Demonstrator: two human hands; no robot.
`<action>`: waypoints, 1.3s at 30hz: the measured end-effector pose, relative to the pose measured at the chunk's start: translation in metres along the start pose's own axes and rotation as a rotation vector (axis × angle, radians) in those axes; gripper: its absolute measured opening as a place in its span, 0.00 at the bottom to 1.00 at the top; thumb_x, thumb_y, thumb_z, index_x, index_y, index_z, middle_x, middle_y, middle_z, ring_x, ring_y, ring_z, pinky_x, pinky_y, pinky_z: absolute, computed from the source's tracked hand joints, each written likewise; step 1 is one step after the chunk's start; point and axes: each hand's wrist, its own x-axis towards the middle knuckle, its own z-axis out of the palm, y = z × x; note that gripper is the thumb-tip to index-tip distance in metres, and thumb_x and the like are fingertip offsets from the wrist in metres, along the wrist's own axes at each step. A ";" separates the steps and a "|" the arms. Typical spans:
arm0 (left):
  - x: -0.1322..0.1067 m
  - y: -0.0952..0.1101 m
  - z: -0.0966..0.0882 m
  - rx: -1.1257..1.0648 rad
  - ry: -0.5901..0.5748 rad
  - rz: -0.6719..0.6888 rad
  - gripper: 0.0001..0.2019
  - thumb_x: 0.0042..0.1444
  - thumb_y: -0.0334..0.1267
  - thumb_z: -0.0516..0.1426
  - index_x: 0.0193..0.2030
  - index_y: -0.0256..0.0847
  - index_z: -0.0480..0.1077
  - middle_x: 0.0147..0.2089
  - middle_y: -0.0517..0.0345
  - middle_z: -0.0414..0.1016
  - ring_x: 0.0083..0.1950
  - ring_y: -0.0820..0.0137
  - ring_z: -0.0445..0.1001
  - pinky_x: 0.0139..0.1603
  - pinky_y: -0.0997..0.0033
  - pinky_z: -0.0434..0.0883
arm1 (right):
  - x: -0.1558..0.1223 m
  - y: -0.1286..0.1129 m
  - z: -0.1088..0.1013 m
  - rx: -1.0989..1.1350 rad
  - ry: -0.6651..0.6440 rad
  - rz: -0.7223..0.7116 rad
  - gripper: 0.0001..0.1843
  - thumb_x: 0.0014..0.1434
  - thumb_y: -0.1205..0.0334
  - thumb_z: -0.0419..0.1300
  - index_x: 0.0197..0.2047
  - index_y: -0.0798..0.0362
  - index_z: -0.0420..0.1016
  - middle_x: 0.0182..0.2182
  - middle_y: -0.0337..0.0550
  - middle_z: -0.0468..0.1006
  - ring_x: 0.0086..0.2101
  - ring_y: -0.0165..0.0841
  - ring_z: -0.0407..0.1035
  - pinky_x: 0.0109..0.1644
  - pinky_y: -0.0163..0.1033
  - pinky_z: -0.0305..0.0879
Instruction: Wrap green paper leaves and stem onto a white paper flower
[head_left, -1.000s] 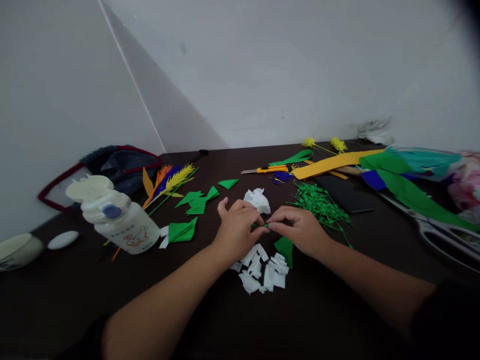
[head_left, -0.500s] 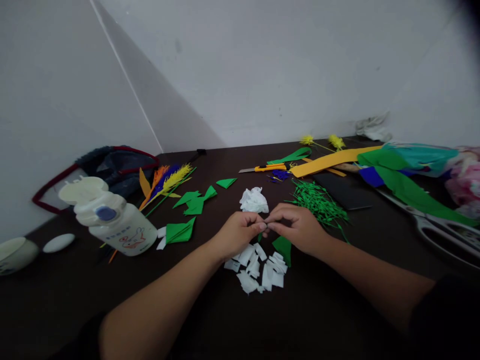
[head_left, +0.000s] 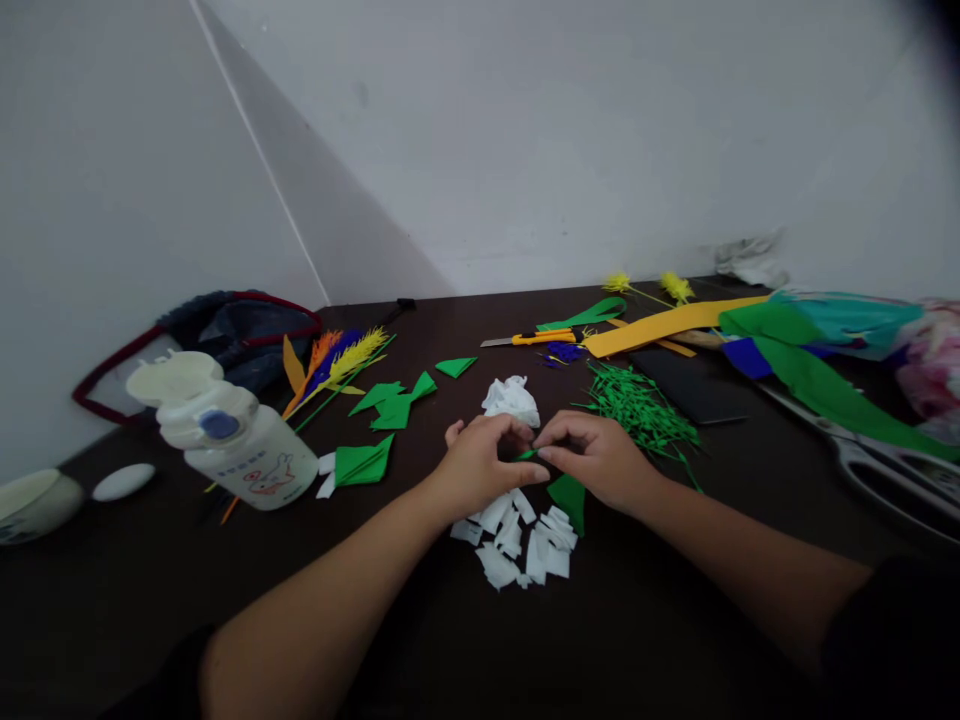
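Thumb and fingers of my right hand are pinched together on a small green strip, which looks like crepe paper or thin cloth. Facing it, my left hand has its thumb and fingertips apart around the strip's other end; contact with the strip is hard to make out. Below the hands lie several white cut pieces, with a green piece beside them. A crumpled white wad sits just beyond my fingers. To the right rests a heap of thin green twisted strips.
At left stand a white bottle with its lid up and a bowl. Green cut pieces lie nearby. A utility knife with its blade out lies at the back. Large scissors and a black flat object are at right.
My left thumb and fingers have parted from their pinch, and its thumb has moved toward me. The green strip now shows between the hands. The view has shifted slightly.
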 end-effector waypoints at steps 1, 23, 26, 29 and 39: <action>0.000 0.000 -0.001 -0.037 -0.046 0.009 0.11 0.48 0.45 0.56 0.38 0.43 0.69 0.38 0.58 0.73 0.44 0.65 0.67 0.56 0.53 0.52 | 0.000 0.000 0.000 -0.004 0.005 -0.015 0.04 0.47 0.69 0.58 0.27 0.53 0.73 0.26 0.39 0.73 0.29 0.30 0.68 0.34 0.37 0.64; 0.005 -0.010 0.010 -0.601 -0.174 -0.055 0.10 0.51 0.39 0.53 0.27 0.34 0.71 0.29 0.55 0.73 0.35 0.70 0.70 0.41 0.69 0.64 | 0.000 0.002 -0.001 -0.050 0.024 -0.159 0.08 0.48 0.72 0.57 0.30 0.52 0.75 0.27 0.40 0.73 0.29 0.29 0.68 0.34 0.36 0.64; 0.006 -0.012 0.008 -0.484 -0.092 -0.063 0.07 0.47 0.38 0.56 0.26 0.36 0.69 0.30 0.56 0.73 0.35 0.69 0.70 0.41 0.70 0.65 | 0.000 0.001 0.000 -0.038 0.023 -0.110 0.07 0.47 0.71 0.57 0.29 0.53 0.74 0.27 0.41 0.73 0.30 0.30 0.68 0.35 0.36 0.63; 0.005 -0.009 0.005 -0.276 0.006 -0.061 0.06 0.43 0.38 0.60 0.24 0.38 0.69 0.32 0.59 0.73 0.39 0.67 0.69 0.47 0.65 0.62 | -0.001 -0.003 0.001 -0.031 0.018 -0.062 0.06 0.45 0.71 0.57 0.27 0.53 0.74 0.26 0.40 0.73 0.29 0.30 0.67 0.34 0.37 0.63; 0.000 0.000 0.007 0.114 0.109 0.025 0.09 0.40 0.38 0.63 0.24 0.40 0.66 0.34 0.63 0.72 0.44 0.67 0.67 0.55 0.52 0.44 | -0.003 -0.002 0.005 0.020 -0.018 0.041 0.05 0.44 0.72 0.56 0.25 0.54 0.70 0.26 0.39 0.70 0.29 0.30 0.65 0.33 0.36 0.61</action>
